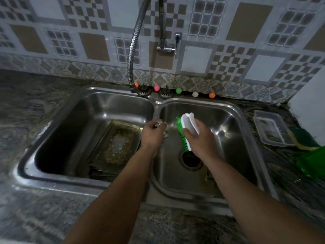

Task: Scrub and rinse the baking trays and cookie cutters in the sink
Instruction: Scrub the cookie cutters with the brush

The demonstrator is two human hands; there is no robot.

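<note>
Now | left hand [152,133] pinches cookie cutter [159,123] | right hand [198,138] grips brush [184,131]

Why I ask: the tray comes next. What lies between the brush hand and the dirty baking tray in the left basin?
The left hand, gripping a small metal piece, and the sink divider sit between the right hand and the baking tray.
</note>
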